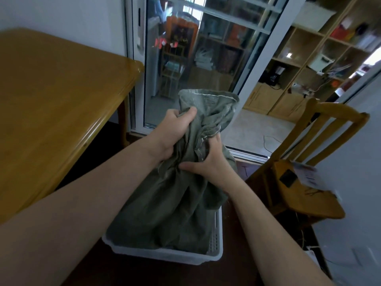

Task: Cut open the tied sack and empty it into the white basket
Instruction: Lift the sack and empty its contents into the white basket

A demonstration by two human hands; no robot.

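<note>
Left hand (175,129) and right hand (212,162) both clenched on bunched sack (175,203) fabric, lower end sitting in the white basket (160,253): lift straight up, shake gently, keep the opening inside the basket.

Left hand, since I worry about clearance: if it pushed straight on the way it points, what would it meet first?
The left hand grips the sack, so it would press straight into that bunched cloth. Beyond it, probably the glass door, though depth is unclear.
</note>
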